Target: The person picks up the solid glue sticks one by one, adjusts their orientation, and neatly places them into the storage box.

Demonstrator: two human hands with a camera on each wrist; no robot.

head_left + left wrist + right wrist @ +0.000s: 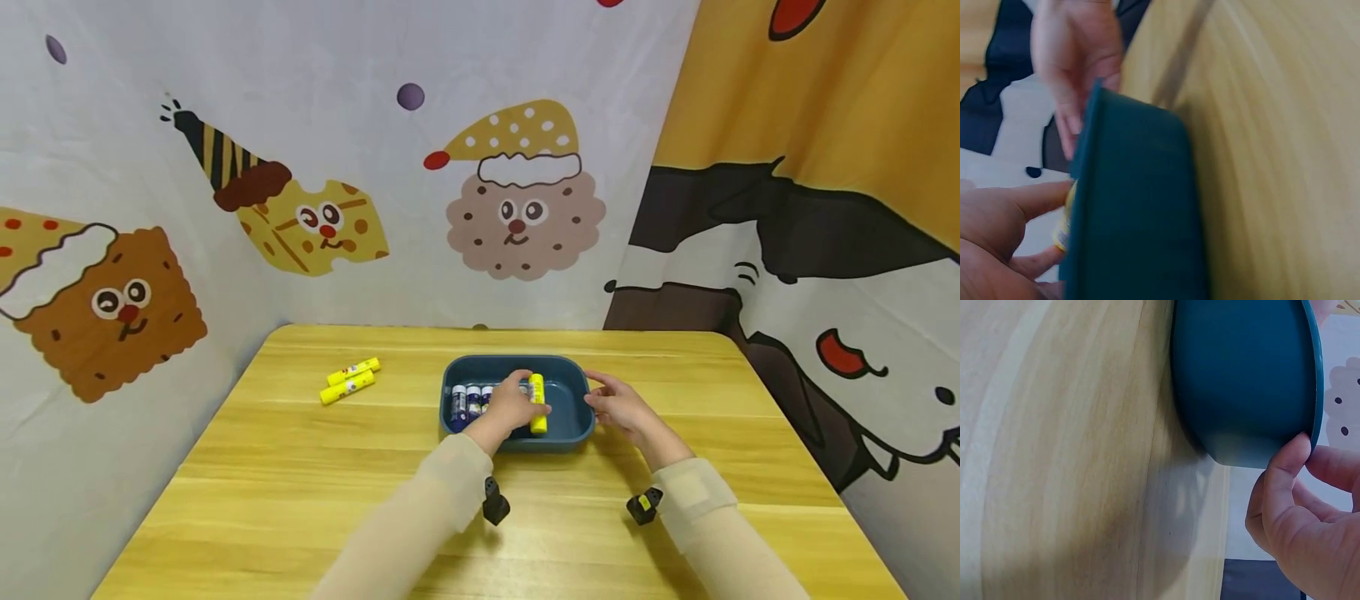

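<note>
A dark blue-green plastic bin stands on the wooden table. In its left part several dark blue glue sticks with white caps lie side by side. My left hand reaches over the bin and holds a yellow glue stick between thumb and fingers. In the left wrist view, the bin's wall hides most of that glue stick. At the bin's right end, my right hand pinches the rim, as the right wrist view shows at the bin's corner.
Two more yellow glue sticks lie together on the table's left side. The wooden table ends at the back against a cartoon-printed curtain. A small black camera hangs at each wrist, above the table.
</note>
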